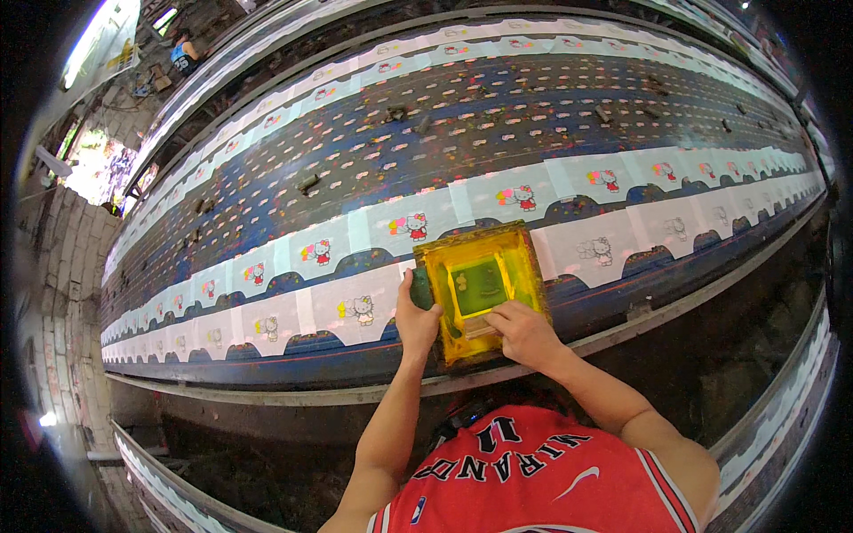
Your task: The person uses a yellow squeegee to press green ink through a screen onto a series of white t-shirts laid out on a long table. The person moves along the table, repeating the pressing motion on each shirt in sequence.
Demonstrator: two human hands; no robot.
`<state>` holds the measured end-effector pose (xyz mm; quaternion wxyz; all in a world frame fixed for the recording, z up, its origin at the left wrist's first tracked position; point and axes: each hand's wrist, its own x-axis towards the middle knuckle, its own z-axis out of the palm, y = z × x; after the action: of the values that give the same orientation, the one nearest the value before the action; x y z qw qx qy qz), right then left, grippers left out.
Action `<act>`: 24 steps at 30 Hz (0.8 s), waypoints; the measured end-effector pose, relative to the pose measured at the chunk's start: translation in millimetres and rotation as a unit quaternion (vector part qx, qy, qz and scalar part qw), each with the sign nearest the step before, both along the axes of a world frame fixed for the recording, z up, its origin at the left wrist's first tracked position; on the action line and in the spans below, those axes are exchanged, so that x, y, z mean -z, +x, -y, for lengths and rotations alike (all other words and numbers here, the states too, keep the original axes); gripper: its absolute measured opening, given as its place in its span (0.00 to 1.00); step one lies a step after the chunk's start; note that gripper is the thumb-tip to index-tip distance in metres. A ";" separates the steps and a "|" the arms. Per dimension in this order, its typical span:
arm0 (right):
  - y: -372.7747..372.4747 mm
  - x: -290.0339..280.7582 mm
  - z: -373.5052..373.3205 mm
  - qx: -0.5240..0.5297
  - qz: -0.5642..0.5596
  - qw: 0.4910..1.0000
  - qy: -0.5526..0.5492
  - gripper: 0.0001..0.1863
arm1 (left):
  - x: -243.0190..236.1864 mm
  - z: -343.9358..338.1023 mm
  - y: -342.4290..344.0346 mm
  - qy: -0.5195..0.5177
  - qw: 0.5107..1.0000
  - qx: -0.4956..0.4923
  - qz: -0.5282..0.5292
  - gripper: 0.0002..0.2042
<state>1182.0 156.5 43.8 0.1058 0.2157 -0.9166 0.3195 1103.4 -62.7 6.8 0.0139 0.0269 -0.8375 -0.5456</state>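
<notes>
Over the near row (357,310) of pale cloth pieces sits a yellow frame (527,266), the thing being worked with, its greenish mesh (480,282) set in the middle. It covers part of that row, so any print beneath it is hidden, and whether it lies flush on the cloth I cannot tell.

At the frame's left edge, the left hand (418,324) is closed on the rim, thumb toward the near side and forefinger reaching up along it; the other fingers are mostly out of sight. That grip probably keeps the frame from sliding. Inside the frame's near right part, the right hand (526,333) has its fingers bunched tight on a light strip (481,326), which lies across the near end of the mesh. Held so, low and crosswise, the strip looks suited to pushing colour over the mesh.

Left of the frame, the nearest prints show outlines with yellow; to its right they seem only grey outlines, which suggests the frame is placed piece by piece along the row. Beyond the frame, the far row (410,227) carries figures in red, set back where the hands do not cross it. Farther beyond lies the dark, speckled table (355,160) with small lumps (308,184) scattered on it. Well beyond the frame, far to its left, is a co-worker (184,55) in blue.
</notes>
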 end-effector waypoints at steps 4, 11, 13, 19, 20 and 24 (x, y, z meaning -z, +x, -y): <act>1.2 2.0 -2.8 0.002 0.004 1.000 0.008 0.15 | 0.5 -1.3 -1.3 -0.011 1.000 0.005 0.013 0.43; 3.2 6.1 -3.6 0.010 0.000 1.000 -0.003 0.16 | 6.3 -4.5 -2.0 -0.071 0.997 0.011 -0.010 0.44; 4.6 8.5 -3.4 0.012 -0.007 1.000 0.002 0.17 | 7.3 -3.5 -2.7 -0.075 0.997 0.014 -0.014 0.44; 26.8 -7.9 -7.8 0.001 -0.017 1.000 0.020 0.19 | 1.1 -0.6 -3.5 -0.041 0.999 0.019 0.022 0.44; 29.6 -6.0 -9.0 -0.002 -0.015 1.000 0.021 0.19 | -2.1 -1.5 -3.4 -0.034 0.999 0.019 0.037 0.44; 30.3 1.7 -8.0 -0.015 -0.015 0.999 0.025 0.19 | 1.1 -0.2 -3.2 -0.039 0.999 0.015 0.014 0.43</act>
<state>1212.4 164.5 42.1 0.1093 0.2365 -0.9195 0.2943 1100.3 -62.6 5.7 -0.0049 0.0212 -0.8587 -0.5120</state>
